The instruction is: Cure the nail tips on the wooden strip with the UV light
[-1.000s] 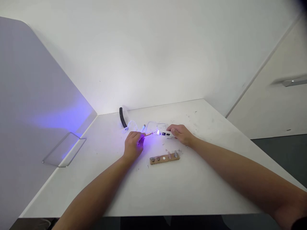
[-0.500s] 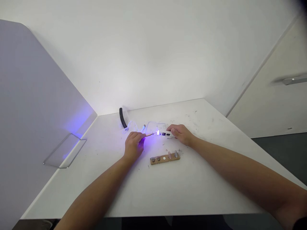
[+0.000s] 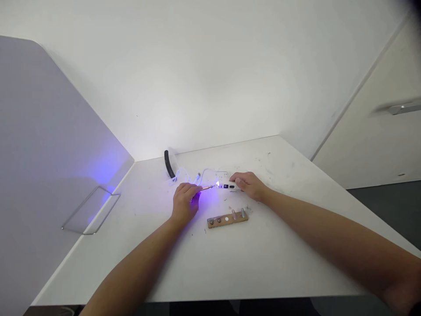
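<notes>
Left of your hands, a clear acrylic stand [image 3: 90, 210] sits on the white table [image 3: 279, 263] beside a pale grey partition [image 3: 49, 131], which catches a patch of blue-violet light. Beyond your left hand [image 3: 184, 202], a curved black tube [image 3: 169, 164] stands near the far edge, and a white cable [image 3: 210, 170] loops behind your hands. Your left hand is curled, its fingers pinching a thin brass-coloured rod [image 3: 208, 188]. The rod's tip reaches the glowing end of a white pen-shaped device [image 3: 228, 186], held between your hands. Your right hand [image 3: 248, 184] grips that device, fingers curved over its end. Nearer you, just below the device, lies a wooden strip [image 3: 226, 220] set with metal studs and pegs. Far right of your right hand is a cream door [image 3: 362, 145] with a metal handle [image 3: 404, 108].
</notes>
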`<state>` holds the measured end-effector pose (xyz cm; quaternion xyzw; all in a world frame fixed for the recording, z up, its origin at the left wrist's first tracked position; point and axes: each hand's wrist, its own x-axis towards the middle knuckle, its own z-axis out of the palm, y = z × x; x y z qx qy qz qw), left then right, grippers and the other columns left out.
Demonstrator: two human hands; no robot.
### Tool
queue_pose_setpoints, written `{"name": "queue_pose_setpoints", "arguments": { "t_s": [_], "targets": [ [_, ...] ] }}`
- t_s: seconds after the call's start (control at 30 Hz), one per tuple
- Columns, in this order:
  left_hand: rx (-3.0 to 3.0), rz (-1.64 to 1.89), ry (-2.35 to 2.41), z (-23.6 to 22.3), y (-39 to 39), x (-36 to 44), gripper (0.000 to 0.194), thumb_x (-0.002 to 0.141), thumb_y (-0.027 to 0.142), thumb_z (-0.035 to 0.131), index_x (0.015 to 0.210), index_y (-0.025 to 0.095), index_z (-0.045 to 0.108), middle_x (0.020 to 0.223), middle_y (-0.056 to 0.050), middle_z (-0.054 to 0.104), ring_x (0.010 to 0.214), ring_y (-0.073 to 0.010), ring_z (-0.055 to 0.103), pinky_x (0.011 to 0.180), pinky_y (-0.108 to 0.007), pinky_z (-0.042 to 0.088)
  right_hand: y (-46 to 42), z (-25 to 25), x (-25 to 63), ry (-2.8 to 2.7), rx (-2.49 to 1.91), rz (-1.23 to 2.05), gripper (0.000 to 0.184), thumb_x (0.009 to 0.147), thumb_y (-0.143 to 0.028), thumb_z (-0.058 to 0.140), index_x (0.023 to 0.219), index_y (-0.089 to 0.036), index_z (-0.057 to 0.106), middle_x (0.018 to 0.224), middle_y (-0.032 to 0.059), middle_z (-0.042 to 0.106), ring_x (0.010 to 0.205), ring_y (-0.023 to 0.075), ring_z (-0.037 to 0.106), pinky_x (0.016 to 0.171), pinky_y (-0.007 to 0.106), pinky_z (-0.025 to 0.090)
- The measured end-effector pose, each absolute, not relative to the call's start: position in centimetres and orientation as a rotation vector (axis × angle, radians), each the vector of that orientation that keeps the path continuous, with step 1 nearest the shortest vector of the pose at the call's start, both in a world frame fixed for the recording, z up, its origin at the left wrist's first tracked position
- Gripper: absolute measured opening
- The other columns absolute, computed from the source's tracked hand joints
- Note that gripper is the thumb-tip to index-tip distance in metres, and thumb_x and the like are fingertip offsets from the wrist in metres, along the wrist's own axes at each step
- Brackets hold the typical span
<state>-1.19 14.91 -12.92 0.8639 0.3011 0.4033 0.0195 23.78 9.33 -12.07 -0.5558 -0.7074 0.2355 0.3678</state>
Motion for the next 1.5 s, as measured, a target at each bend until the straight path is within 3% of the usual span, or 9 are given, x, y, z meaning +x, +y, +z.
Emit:
{"name": "queue_pose_setpoints", "arguments": {
  "t_s": [0.37,1.5],
  "targets": [
    [2.683,1.251,0.938,-13.06,15.02,-1.19,0.015,0.077,0.014,0.051,0.083,0.019,0.063,0.077,-0.003,0.065,0.077,-0.016,0.054,0.073,-0.034,0.045,9.49,-12.68,24.07,-1.809,-1.373,0.64,0.051,0.083,-0.055,0.029,0.084,-0.015,0.06,0.062,0.0024,0.056,0.055,0.0124,0.048,0.054,0.026,0.039],
    [2.696,1.236,0.903,-13.05,14.9,-1.36,0.019,0.076,0.013,0.051,0.087,0.021,0.064,0.08,-0.003,0.066,0.08,-0.0164,0.054,0.075,-0.036,0.045,9.36,-12.24,23.87,-1.842,-1.383,0.588,0.05,0.083,-0.054,0.028,0.082,-0.016,0.06,0.052,-0.0006,0.048,0.052,0.0126,0.045,0.054,0.026,0.036]
  ]
}}
